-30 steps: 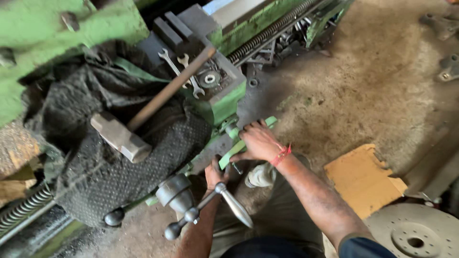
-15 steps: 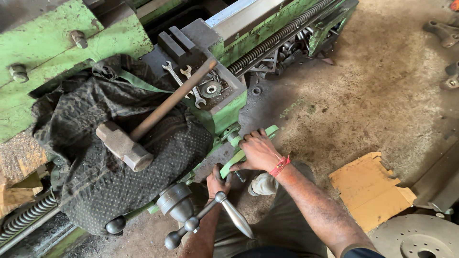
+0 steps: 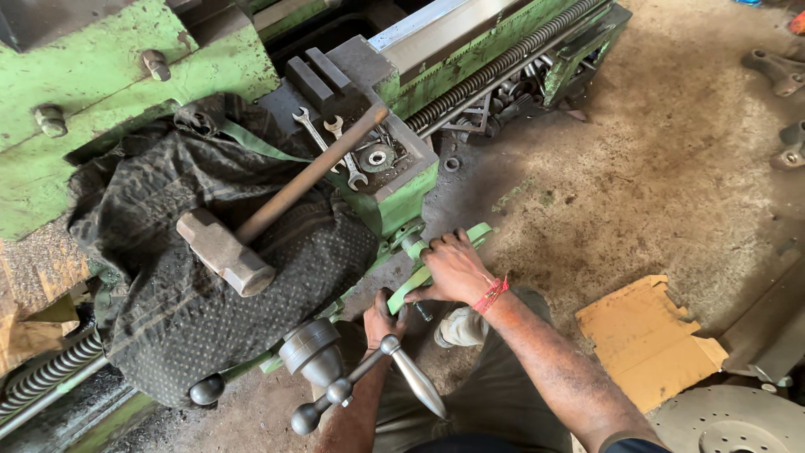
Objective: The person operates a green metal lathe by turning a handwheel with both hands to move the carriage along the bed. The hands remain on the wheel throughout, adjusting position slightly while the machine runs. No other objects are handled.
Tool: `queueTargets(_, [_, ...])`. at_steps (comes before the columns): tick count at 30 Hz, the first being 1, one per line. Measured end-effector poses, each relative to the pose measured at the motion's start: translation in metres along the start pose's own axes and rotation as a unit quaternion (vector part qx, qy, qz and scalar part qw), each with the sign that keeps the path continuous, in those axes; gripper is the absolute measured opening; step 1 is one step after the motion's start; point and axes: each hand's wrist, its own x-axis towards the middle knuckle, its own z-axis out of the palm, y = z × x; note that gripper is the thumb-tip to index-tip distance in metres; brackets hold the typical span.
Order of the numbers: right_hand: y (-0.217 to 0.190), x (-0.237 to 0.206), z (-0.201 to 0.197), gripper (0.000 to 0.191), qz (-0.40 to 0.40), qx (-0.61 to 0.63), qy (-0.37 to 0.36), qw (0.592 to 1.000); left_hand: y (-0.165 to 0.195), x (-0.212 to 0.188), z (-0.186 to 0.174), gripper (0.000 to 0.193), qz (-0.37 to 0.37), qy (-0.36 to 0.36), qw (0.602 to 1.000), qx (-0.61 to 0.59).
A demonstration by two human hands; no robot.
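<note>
My right hand, with a red thread at the wrist, rests on a green strap by the front of the green lathe, fingers curled over it. Just below the lathe's apron my left hand grips something small and dark that I cannot make out. A grey handwheel with long handles sticks out in front of my left forearm. A sledgehammer lies on a dark cloth draped over the machine.
Two spanners and a round part lie on the lathe carriage. The long lead screw runs to the upper right. A yellow cardboard piece and a perforated metal disc lie on the dirty concrete floor at right.
The view has shifted slightly, so the machine sits lower and further right in the picture. My hands stay at the strap and under the apron with little visible movement.
</note>
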Motion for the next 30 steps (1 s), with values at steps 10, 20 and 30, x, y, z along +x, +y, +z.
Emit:
queueTargets(10, [-0.0007, 0.0022, 0.0006, 0.084, -0.003, -0.003, 0.007, 1.000, 0.0040, 0.0023, -0.0015, 0.040, 0.007, 0.008, 1.000, -0.011])
queueTargets(20, [-0.0039, 0.0032, 0.0006, 0.086, 0.003, -0.014, -0.006, 1.000, 0.0063, 0.0033, -0.0033, 0.037, -0.006, 0.005, 1.000, -0.014])
queueTargets(30, [-0.0072, -0.0015, 0.0101, 0.086, 0.001, -0.027, -0.006, 1.000, -0.0010, -0.0038, 0.0000, 0.039, 0.004, 0.003, 1.000, -0.004])
